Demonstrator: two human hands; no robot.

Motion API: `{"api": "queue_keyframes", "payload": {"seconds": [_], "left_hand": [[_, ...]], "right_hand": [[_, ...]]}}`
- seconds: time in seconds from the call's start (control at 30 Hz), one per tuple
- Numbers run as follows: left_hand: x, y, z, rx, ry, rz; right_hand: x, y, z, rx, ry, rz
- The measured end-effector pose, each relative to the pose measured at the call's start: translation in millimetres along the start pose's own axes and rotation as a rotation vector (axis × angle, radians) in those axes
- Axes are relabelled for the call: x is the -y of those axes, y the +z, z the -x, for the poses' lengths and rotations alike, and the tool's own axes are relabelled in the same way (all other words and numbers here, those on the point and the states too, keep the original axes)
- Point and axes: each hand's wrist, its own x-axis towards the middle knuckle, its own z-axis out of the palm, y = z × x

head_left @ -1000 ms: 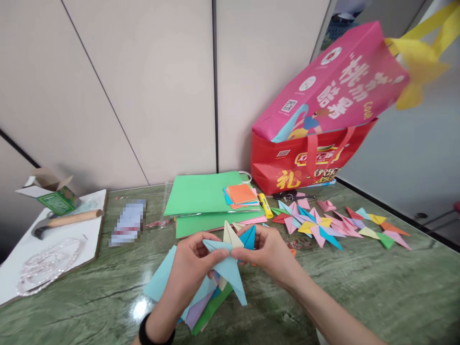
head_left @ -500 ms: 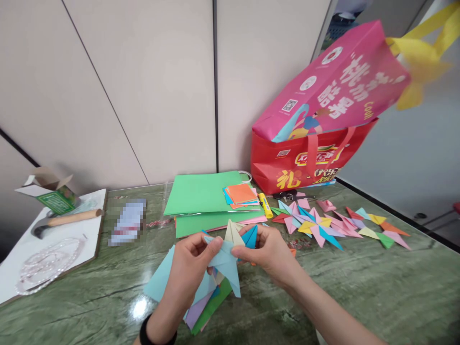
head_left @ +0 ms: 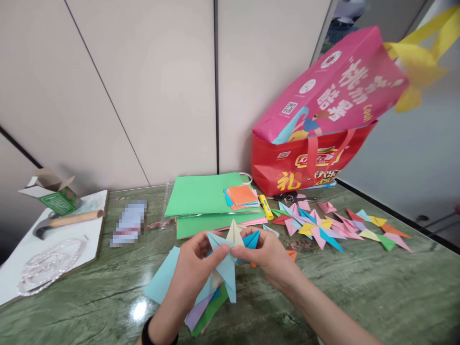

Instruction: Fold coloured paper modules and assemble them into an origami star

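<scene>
Both hands meet over the green marble table [head_left: 359, 287] on a folded paper star [head_left: 230, 258] with light blue, cream and darker blue points. My left hand [head_left: 197, 273] pinches its light blue point with thumb and fingers. My right hand [head_left: 268, 254] grips the side with the darker blue point. A black band sits on my left wrist. Under the hands lies a small pile of coloured paper sheets [head_left: 201, 302].
Green card sheets [head_left: 204, 196] with a stack of small coloured squares [head_left: 241, 195] and a yellow glue stick [head_left: 266, 207] lie behind. Several folded paper pieces [head_left: 323, 225] spread at the right. Red and pink bags [head_left: 323, 124] stand at the back. A hammer [head_left: 64, 221] rests on a board at the left.
The light blue point has swung from pointing down-right to nearly straight down, and both hands have shifted slightly on the star.
</scene>
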Motion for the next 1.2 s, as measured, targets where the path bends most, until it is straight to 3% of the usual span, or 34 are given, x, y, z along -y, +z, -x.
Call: {"api": "queue_keyframes", "payload": {"seconds": [0.1, 0.17, 0.3, 0.5, 0.67, 0.9, 1.2], "left_hand": [[-1.4, 2.3, 2.5, 0.108, -0.106, 0.064], [-1.4, 3.9, 3.8, 0.107, -0.147, 0.098], [0.0, 5.9, 3.6, 0.071, -0.150, 0.092], [0.4, 3.3, 2.8, 0.101, -0.192, 0.068], [-3.4, -2.2, 2.0, 0.119, -0.152, -0.022], [-1.9, -7.9, -3.6, 0.068, -0.064, -0.174], [5.7, -5.6, -4.8, -0.049, -0.098, -0.016]], "right_hand": [[-1.0, 0.4, -1.1, -0.026, -0.044, 0.030], [-1.1, 0.6, -1.4, -0.028, -0.075, 0.040], [-2.4, 0.4, -1.5, 0.006, -0.067, 0.035], [-4.5, -0.1, -2.1, 0.090, -0.018, -0.015], [-2.8, -1.7, -2.9, 0.139, 0.037, -0.025], [-2.0, -2.7, -4.2, 0.129, -0.093, 0.094], [-8.3, -2.3, -5.4, 0.151, -0.093, 0.078]]}}
